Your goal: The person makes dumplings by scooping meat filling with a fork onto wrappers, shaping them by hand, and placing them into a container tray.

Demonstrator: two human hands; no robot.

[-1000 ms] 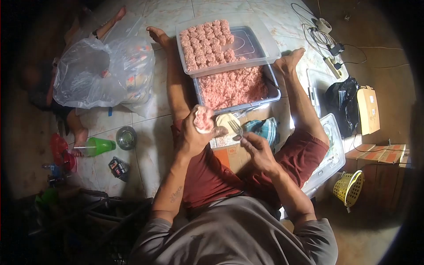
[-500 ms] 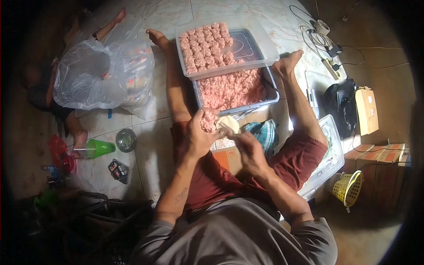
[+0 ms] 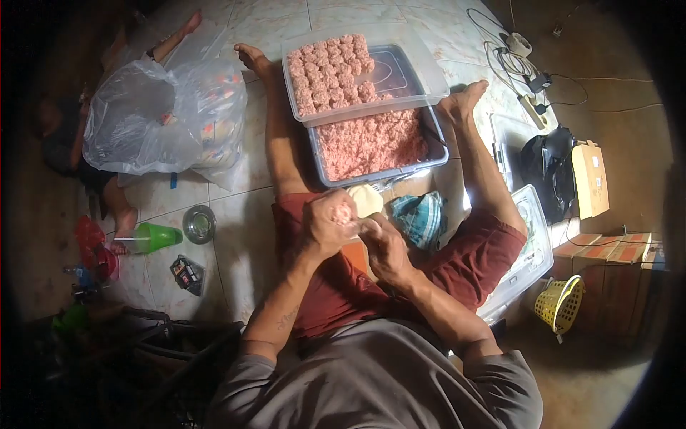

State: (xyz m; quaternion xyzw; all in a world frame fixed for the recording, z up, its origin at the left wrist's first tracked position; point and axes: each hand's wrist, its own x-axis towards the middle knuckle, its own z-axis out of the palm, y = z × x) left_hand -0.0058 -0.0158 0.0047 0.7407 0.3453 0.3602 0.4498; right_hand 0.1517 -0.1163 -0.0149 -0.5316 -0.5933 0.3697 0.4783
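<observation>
Pink meat (image 3: 342, 213) just this side of the tub (image 3: 384, 176), hold nice 'n snug in the curled left hand (image 3: 323, 230) and dab gently with the utensil (image 3: 363, 224) pinched in the right hand (image 3: 386, 249).

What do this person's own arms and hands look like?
Short, loose grey sleeves cover the upper arms. The left forearm carries a dark, tattoo-like marking, too small to read. The left hand and right hand wear no gloves; neither wrist shows a watch.
</observation>
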